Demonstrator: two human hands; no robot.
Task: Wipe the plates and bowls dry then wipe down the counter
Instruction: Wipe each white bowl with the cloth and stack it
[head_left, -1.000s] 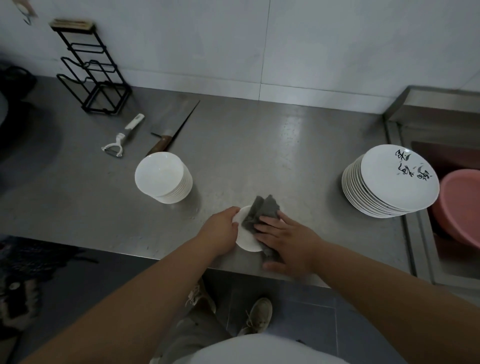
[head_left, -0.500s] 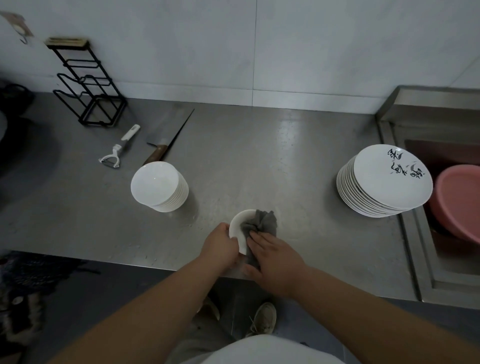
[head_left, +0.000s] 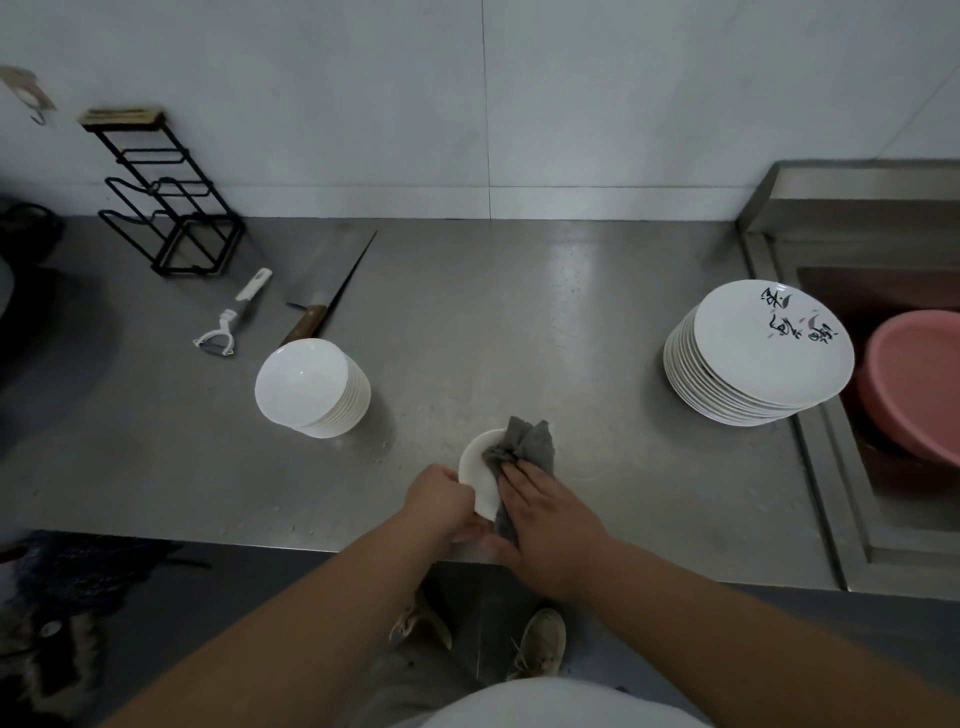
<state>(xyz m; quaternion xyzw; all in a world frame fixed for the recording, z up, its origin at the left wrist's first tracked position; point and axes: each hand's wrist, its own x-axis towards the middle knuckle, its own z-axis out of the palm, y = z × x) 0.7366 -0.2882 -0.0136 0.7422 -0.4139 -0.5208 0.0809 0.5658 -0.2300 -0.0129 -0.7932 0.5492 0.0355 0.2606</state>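
Wire rack (head_left: 171, 208), peeler (head_left: 228, 322) and cleaver (head_left: 322, 301) at rear left. Stack of bowls (head_left: 311, 387), white, on the counter (head_left: 519, 322). Small bowl (head_left: 475, 467), tilted at the counter's front edge; glazed, light, likely slippery and breakable, best taken by the rim. Left hand (head_left: 441, 501) grips its near rim, fingers curled. Grey cloth (head_left: 524, 447), soft, bunched inside the bowl. Right hand (head_left: 545, 514) pinches the cloth over the rim, fingers flat on top and thumb beneath. Stack of plates (head_left: 763, 353), then pink basin (head_left: 914, 384). A second earlier the bowl lay flatter and farther onto the counter.
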